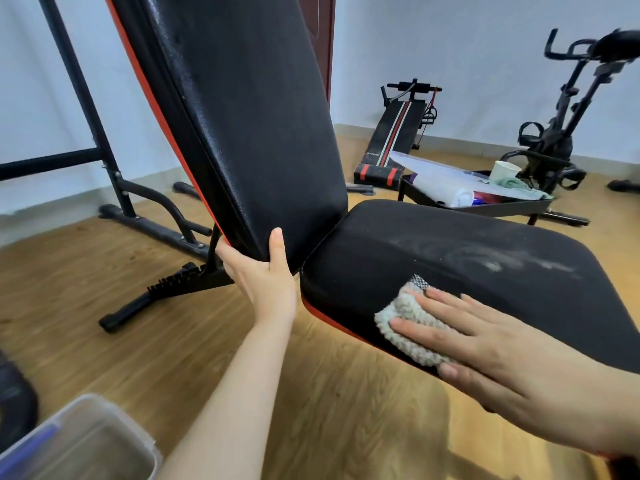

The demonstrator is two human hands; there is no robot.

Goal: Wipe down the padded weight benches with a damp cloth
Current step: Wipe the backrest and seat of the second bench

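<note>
The upright black padded backrest (249, 116) fills the middle, blocking the wall behind; a black steel rack frame (86, 109) stands far left, a striped black sit-up board (394, 133) and dark exercise bike (554, 140) far right. A clear plastic tub (104, 441) sits near left, its contents blurred. A black tray (512, 206) far right holds a white paper cup (505, 170) and green rag (514, 184). The left hand (266, 282) clamps the backrest's lower edge; the right hand (485, 341), fingers straight and apart, presses a pale nubby cloth (405, 317) onto the near-left part of the black padded seat (467, 251).
</note>
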